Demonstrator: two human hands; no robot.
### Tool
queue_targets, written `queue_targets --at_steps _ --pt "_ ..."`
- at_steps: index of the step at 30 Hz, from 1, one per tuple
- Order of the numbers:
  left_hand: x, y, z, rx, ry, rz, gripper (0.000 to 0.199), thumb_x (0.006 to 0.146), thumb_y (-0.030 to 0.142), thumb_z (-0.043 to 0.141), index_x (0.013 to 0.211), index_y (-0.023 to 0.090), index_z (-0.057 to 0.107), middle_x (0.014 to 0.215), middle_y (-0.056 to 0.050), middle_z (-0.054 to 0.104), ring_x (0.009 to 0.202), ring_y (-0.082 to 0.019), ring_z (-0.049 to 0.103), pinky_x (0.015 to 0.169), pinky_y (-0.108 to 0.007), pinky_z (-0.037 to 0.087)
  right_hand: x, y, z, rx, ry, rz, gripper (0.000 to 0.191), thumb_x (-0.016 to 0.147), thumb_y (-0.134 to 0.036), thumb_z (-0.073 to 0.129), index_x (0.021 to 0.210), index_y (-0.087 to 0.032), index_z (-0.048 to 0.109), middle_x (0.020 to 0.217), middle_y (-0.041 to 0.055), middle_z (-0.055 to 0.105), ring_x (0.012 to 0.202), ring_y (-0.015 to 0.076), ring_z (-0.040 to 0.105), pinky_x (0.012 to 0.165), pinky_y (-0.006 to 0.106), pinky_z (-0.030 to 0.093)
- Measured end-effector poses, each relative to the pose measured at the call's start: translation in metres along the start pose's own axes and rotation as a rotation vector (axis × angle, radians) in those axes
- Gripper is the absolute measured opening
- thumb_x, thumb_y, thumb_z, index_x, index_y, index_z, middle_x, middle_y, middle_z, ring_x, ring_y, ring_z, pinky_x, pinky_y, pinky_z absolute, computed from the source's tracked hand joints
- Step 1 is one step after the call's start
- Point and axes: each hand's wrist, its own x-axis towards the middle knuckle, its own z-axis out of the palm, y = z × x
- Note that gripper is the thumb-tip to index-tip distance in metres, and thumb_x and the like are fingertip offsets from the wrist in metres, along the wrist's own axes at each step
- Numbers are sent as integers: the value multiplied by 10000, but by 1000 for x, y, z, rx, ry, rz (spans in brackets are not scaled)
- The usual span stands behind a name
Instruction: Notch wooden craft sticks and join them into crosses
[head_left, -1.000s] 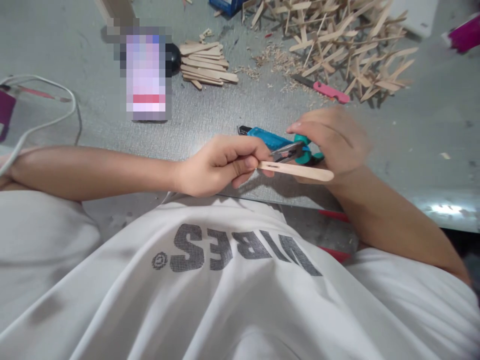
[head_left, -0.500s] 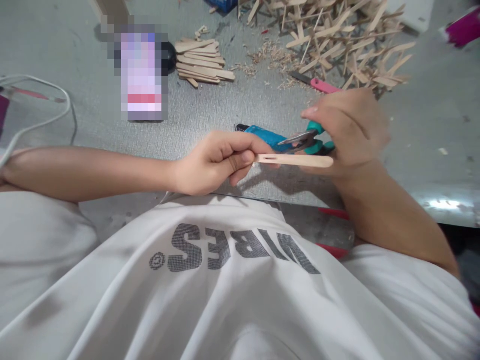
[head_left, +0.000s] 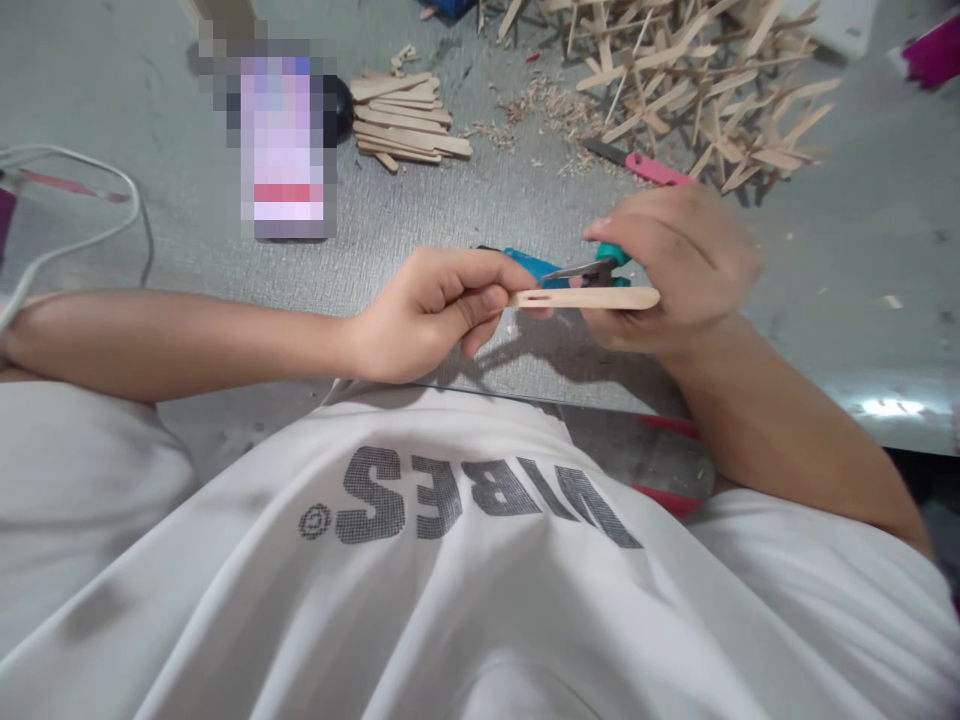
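Observation:
Between thumb and fingers, my left hand [head_left: 442, 315] pinches one end of a pale wooden stick [head_left: 600, 298], which points right and has a small dark slot near the pinched end. My right hand [head_left: 675, 265] is wrapped round the teal handles of metal pliers or cutters [head_left: 596, 270]. Their jaws point left, just above the stick near the slot; whether they touch it I cannot tell. A blue tool [head_left: 534, 265] lies on the table behind my left fingertips, partly hidden.
A heap of wooden sticks [head_left: 675, 80] covers the back right, with shavings [head_left: 551, 110] beside it. A pink-handled knife [head_left: 652, 168] lies before the heap. Stacked sticks [head_left: 405, 120] sit right of a blurred phone [head_left: 281, 150]. A white cable [head_left: 75, 235] curves at the left.
Both hands have risen slightly with the stick. My right hand and the cutters have shifted left, bringing the jaws closer to my left fingertips and covering more of the blue tool.

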Motion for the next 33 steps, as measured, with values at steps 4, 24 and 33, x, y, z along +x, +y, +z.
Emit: queue_targets --at_steps 4,24,33 --pt "0 1 1 8 24 -39 594 1251 824 751 1164 250 876 666 18 657 623 -179 652 641 -374 526 5 0 2 24 53 -15 504 1257 -445 651 1683 -190 737 1236 115 910 1086 281 900 938 450 744" --pt "-3 2 3 45 -1 -89 468 1258 656 781 1044 241 810 573 41 573 507 -155 501 509 -347 410 -12 1 -11 -90 -41 -56 715 1309 -688 568 1879 -259 621 1362 130 923 1124 315 929 971 496 714" --pt "0 10 -1 159 15 -37 272 1170 204 682 952 203 845 597 26 593 541 -145 498 533 -327 363 -16 -5 -7 -159 -29 -64 699 1322 -727 501 1782 -241 702 1249 124 928 1042 295 913 906 476 708"
